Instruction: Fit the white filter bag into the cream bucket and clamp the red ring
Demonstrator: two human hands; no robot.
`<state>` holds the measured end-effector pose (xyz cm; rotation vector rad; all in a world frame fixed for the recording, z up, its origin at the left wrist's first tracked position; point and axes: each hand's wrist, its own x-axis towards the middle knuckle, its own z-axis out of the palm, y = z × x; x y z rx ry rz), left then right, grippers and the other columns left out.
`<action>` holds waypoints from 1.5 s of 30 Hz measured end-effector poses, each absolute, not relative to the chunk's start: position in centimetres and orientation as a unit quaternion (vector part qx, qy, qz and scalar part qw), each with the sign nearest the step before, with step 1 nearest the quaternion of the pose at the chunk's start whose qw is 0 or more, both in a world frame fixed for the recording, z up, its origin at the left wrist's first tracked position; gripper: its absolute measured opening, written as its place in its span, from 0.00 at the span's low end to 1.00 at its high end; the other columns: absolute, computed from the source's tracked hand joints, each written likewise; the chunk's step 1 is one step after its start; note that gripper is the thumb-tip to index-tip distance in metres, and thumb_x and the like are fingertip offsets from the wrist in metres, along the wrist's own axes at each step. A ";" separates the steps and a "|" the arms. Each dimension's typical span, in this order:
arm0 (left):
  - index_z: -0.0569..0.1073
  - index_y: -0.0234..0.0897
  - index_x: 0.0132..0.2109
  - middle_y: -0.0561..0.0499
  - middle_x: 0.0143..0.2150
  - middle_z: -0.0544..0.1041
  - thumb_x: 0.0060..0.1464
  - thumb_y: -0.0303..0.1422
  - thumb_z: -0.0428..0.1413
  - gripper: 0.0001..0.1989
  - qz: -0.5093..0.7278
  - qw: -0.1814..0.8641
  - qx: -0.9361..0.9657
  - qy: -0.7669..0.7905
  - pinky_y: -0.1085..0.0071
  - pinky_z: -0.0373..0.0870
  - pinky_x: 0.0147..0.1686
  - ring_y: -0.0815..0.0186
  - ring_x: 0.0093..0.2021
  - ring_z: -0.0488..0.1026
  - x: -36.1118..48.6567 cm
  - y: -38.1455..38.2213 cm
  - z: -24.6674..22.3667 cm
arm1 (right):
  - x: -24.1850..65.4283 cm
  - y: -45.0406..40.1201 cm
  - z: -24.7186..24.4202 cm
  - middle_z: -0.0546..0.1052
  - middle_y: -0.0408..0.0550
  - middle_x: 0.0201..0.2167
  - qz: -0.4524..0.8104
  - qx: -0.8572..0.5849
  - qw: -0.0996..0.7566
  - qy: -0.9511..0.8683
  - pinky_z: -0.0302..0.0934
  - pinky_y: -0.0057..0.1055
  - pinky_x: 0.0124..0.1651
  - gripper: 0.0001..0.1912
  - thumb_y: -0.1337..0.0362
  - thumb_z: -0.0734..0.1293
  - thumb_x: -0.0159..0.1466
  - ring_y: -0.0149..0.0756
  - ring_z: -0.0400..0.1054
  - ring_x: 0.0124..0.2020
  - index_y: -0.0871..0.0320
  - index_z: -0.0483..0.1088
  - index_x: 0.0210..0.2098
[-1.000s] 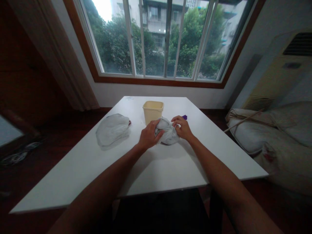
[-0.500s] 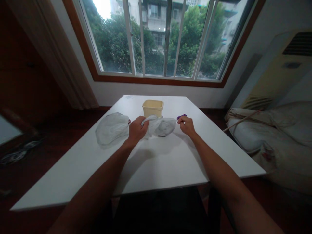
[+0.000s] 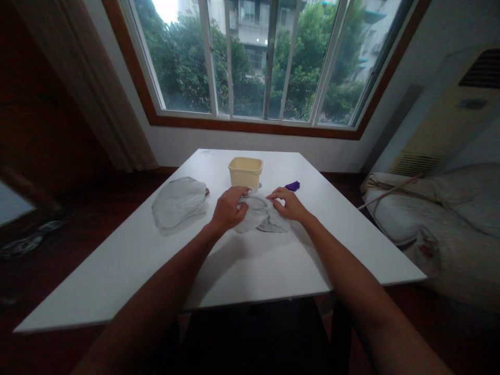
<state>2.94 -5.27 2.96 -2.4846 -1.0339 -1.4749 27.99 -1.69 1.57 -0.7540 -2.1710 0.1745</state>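
A thin bag [image 3: 255, 216] is held midway between the tabletop's [image 3: 281, 278] side edges, apparently steadied from both sides: its left is pinched by the left hand's [image 3: 229, 209] grip; whether the right hand's [image 3: 291, 205] grip, touching its right, is pinching cannot be told.

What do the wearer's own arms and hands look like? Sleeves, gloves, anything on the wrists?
Left hand and right hand are both ungloved. The left forearm and right forearm are bare, with no sleeves in view. No watch, bracelet or cable shows; rings are too fine to rule out.
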 end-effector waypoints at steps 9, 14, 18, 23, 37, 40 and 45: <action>0.67 0.38 0.33 0.53 0.30 0.69 0.56 0.37 0.56 0.08 -0.566 0.088 -0.644 -0.506 0.71 0.65 0.34 0.67 0.31 0.67 0.7 -4.0 4.2 | 28.8 -1.8 2.2 0.73 0.48 0.35 0.041 -0.368 0.464 -0.805 0.63 0.33 0.38 0.09 0.70 0.64 0.62 0.33 0.68 0.33 0.58 0.76 0.40; 0.67 0.38 0.27 0.55 0.21 0.66 0.63 0.42 0.49 0.19 -0.486 0.018 -0.721 -0.493 0.72 0.64 0.30 0.69 0.24 0.65 2.4 -5.0 3.2 | 26.6 -3.9 3.1 0.75 0.50 0.45 0.086 -0.303 0.440 -0.841 0.63 0.31 0.33 0.14 0.58 0.71 0.61 0.31 0.67 0.30 0.55 0.74 0.46; 0.72 0.37 0.51 0.43 0.50 0.77 0.65 0.38 0.47 0.15 -0.458 0.012 -0.805 -0.377 0.63 0.69 0.52 0.60 0.52 0.73 4.0 -5.2 2.2 | 25.4 -4.5 2.9 0.75 0.49 0.40 0.062 -0.321 0.403 -0.855 0.62 0.32 0.36 0.11 0.57 0.71 0.62 0.35 0.68 0.34 0.55 0.74 0.42; 0.65 0.38 0.60 0.41 0.62 0.69 0.60 0.38 0.53 0.22 -0.443 0.075 -0.805 -0.387 0.56 0.62 0.61 0.55 0.64 0.64 3.8 -4.6 1.7 | 25.6 -4.0 2.5 0.73 0.48 0.37 0.065 -0.343 0.396 -0.849 0.59 0.31 0.33 0.08 0.59 0.69 0.63 0.32 0.64 0.30 0.57 0.74 0.37; 0.76 0.40 0.45 0.49 0.41 0.77 0.64 0.39 0.51 0.12 -0.404 0.029 -0.826 -0.392 0.72 0.66 0.35 0.68 0.34 0.72 4.7 -5.7 2.0 | 25.8 -3.6 2.3 0.70 0.47 0.35 0.133 -0.312 0.441 -0.831 0.59 0.31 0.36 0.11 0.57 0.66 0.66 0.34 0.63 0.33 0.56 0.68 0.31; 0.75 0.41 0.49 0.49 0.43 0.77 0.62 0.39 0.55 0.12 -0.403 0.026 -0.829 -0.388 0.71 0.68 0.37 0.67 0.36 0.73 5.0 -5.6 1.7 | 25.5 -4.0 2.6 0.69 0.47 0.35 0.149 -0.280 0.443 -0.839 0.59 0.32 0.36 0.11 0.56 0.65 0.67 0.34 0.63 0.34 0.56 0.69 0.32; 0.77 0.42 0.47 0.49 0.38 0.77 0.60 0.42 0.56 0.13 -0.395 0.065 -0.829 -0.391 0.70 0.68 0.36 0.64 0.36 0.74 5.0 -5.9 1.9 | 24.9 -4.5 2.8 0.68 0.46 0.31 0.155 -0.257 0.464 -0.834 0.59 0.33 0.35 0.13 0.55 0.64 0.67 0.35 0.63 0.33 0.56 0.68 0.29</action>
